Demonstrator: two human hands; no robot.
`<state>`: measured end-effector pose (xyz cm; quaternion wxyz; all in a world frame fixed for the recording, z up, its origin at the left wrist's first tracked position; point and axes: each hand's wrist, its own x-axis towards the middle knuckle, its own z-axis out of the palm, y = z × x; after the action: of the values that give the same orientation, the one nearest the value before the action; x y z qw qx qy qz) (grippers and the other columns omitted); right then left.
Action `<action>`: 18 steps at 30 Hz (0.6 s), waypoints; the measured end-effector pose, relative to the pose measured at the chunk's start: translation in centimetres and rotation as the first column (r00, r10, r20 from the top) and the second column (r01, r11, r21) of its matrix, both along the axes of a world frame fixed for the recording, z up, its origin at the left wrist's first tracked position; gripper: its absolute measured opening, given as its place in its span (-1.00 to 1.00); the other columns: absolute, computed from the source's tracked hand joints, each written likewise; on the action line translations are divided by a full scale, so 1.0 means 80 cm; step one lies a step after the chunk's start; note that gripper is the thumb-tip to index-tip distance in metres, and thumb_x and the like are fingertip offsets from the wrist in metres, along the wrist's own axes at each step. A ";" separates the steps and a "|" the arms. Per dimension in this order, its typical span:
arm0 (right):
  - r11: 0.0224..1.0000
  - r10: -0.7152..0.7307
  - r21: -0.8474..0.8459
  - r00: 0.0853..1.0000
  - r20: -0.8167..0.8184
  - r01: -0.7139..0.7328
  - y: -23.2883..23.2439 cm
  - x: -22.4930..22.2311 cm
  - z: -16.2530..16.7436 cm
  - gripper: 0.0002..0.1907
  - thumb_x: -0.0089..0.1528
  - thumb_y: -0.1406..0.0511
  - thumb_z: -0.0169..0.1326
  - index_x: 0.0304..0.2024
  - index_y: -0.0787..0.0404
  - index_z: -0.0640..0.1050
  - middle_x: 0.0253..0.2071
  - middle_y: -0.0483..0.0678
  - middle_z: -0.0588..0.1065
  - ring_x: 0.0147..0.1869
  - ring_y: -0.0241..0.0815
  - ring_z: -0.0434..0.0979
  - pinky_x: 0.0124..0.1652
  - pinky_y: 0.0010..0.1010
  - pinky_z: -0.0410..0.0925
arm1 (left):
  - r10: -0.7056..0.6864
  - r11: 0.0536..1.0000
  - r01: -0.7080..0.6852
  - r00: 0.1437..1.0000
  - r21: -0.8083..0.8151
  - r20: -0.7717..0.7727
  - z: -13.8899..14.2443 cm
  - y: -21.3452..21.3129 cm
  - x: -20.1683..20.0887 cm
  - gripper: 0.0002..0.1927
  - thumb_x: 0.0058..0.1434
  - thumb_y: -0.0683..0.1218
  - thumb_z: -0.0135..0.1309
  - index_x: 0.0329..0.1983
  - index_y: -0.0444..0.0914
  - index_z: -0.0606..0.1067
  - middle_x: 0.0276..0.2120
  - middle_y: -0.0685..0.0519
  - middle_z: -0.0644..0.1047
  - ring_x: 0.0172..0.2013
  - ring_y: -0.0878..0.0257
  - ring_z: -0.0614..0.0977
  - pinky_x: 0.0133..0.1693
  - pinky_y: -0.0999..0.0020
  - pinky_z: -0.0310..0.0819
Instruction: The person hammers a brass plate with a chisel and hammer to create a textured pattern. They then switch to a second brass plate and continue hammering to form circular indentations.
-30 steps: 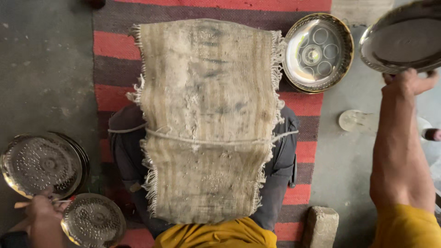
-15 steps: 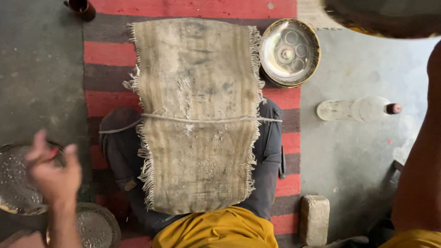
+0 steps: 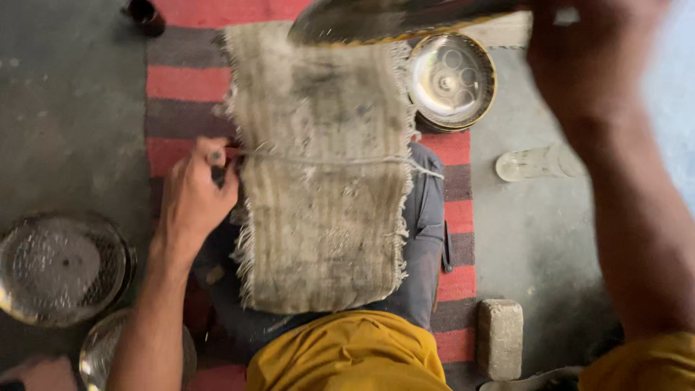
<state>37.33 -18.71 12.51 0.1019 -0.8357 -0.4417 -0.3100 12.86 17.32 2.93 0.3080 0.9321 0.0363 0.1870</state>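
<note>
Overhead, the right hand (image 3: pixel 590 54) carries a blurred round metal plate (image 3: pixel 394 16) at twelve o'clock, fingers closed on its rim, above the frayed burlap cloth (image 3: pixel 322 181) padding the lap; the left hand (image 3: pixel 194 195), at nine o'clock, pinches the cloth's edge, seemingly to keep it flat

mustard-yellow shirt (image 3: pixel 347 355), grey trousers (image 3: pixel 423 239)
</note>
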 end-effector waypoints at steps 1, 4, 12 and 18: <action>1.000 -0.018 0.016 0.999 -0.031 0.019 -0.009 -0.010 0.005 -0.94 0.42 0.50 0.00 -0.15 0.33 0.50 -0.23 0.00 0.55 -0.21 -0.16 0.58 -0.23 -0.44 0.36 | 0.029 0.999 -0.030 0.999 -0.024 -0.025 -0.001 0.003 -0.008 -0.73 0.25 -0.25 0.19 -0.09 -0.31 0.34 -0.17 -0.23 0.60 -0.17 -0.18 0.68 -0.21 0.06 0.60; 0.989 -0.117 0.067 0.976 -0.182 0.131 -0.023 -0.051 0.018 -0.90 0.49 0.47 0.00 -0.14 0.33 0.51 -0.25 -0.04 0.56 -0.25 -0.23 0.56 -0.29 -0.51 0.33 | 0.053 0.999 -0.053 0.998 0.002 -0.017 0.001 0.008 -0.017 -0.75 0.28 -0.19 0.25 -0.19 -0.29 0.37 -0.38 -0.08 0.58 -0.36 0.00 0.67 -0.33 0.16 0.56; 0.968 0.250 0.200 0.687 -0.682 -0.154 0.038 -0.132 0.060 -0.85 0.44 0.53 0.03 0.05 0.43 0.55 -0.06 0.07 0.59 -0.04 -0.20 0.62 -0.18 -0.52 0.46 | -0.378 0.905 0.281 0.876 0.321 0.299 0.029 -0.054 -0.094 -0.77 0.28 -0.19 0.29 -0.40 -0.19 0.45 -0.57 0.13 0.45 -0.54 0.28 0.52 -0.51 0.35 0.45; 0.950 0.211 0.046 0.524 -0.825 -0.310 0.112 -0.169 0.041 -0.60 0.21 0.46 0.18 0.13 0.27 0.59 -0.13 0.10 0.65 -0.13 -0.21 0.70 -0.11 -0.38 0.52 | -0.646 0.763 0.594 0.694 0.253 0.318 0.047 -0.126 -0.138 -0.74 0.27 -0.20 0.23 -0.46 -0.21 0.39 -0.59 0.14 0.37 -0.55 0.26 0.50 -0.50 0.28 0.47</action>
<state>23.79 -9.72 15.75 0.2957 -0.8115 -0.4790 0.1567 1.83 7.24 6.68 0.2923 0.8513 -0.3543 0.2536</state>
